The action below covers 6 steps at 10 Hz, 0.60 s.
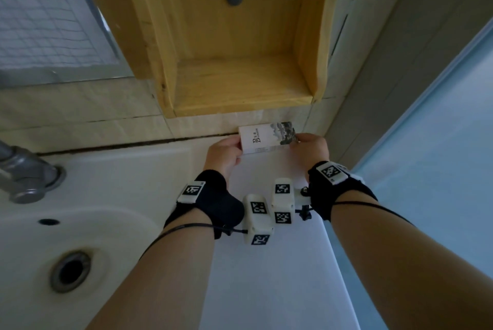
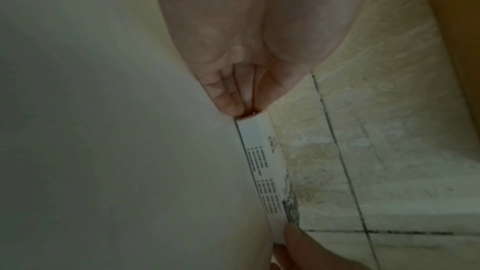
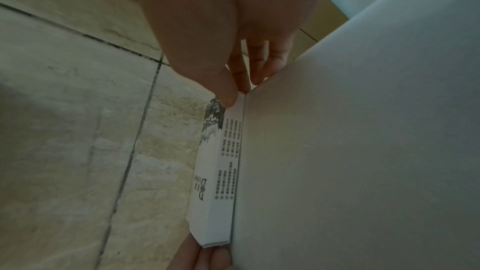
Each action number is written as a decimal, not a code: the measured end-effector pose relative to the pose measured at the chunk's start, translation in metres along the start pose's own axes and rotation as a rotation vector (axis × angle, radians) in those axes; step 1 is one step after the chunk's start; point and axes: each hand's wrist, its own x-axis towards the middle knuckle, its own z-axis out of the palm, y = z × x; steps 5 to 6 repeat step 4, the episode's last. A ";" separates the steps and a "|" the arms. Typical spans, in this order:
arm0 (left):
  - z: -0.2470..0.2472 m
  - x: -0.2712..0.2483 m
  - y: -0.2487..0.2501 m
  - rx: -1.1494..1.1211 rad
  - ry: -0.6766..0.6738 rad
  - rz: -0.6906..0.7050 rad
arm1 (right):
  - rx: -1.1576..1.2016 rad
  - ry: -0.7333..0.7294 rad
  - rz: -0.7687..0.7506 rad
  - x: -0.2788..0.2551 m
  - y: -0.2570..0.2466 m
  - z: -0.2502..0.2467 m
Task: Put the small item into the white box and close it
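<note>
head view: the white box (image 1: 268,138), printed with dark lettering and a grey ink-style picture at one end, lies on its long side at the far edge of the white desk (image 1: 266,263), against the tiled wall (image 1: 80,116). the left hand (image 1: 226,153) grips its left end with curled fingers, and the right hand (image 1: 310,146) pinches its right end. a wooden shelf (image 1: 234,84) hangs on the wall just above, and a white sink (image 1: 88,223) with a metal faucet (image 1: 24,172) sits to the left. the small item cannot be seen.

left wrist view: the fingers (image 2: 228,98) of the left hand are curled onto the near end of the box (image 2: 267,161), which rests on the desk beside the wall tiles; the flap at this end looks shut.

right wrist view: the right thumb (image 3: 223,87) and fingers pinch the pictured end of the box (image 3: 223,171), its long side touching the desk.
</note>
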 end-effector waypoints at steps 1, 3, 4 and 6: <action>0.000 -0.001 -0.001 0.007 -0.017 0.013 | -0.057 -0.043 -0.016 -0.001 0.000 0.000; -0.018 -0.010 0.003 -0.010 0.057 -0.044 | -0.107 -0.114 0.074 -0.009 -0.009 -0.011; -0.037 -0.027 0.005 -0.099 0.116 -0.074 | -0.212 -0.132 0.079 -0.027 -0.014 -0.020; -0.037 -0.027 0.005 -0.099 0.116 -0.074 | -0.212 -0.132 0.079 -0.027 -0.014 -0.020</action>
